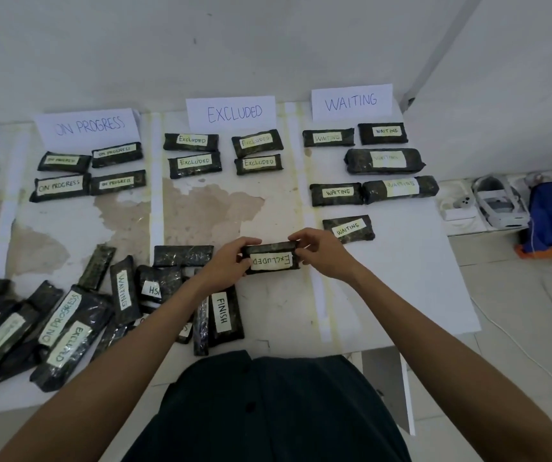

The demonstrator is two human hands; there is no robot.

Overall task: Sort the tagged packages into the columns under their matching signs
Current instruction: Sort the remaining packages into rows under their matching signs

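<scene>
- My left hand (229, 261) and right hand (319, 250) each pinch one end of the EXCLUDED package (272, 260), with my fingers curled over its far edge.
- It is low in the middle column, under the EXCLUDED sign (231, 111).
- Bare tabletop (221, 208) lies between it and the four sorted packages (194, 161).
- A WAITING package (348, 229) lies just beside my right hand.
- The unsorted pile (68, 325) crowds the near left edge.

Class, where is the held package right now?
Head view, centre: left hand and right hand grip the held package, just left of the lowest WAITING package.
</scene>
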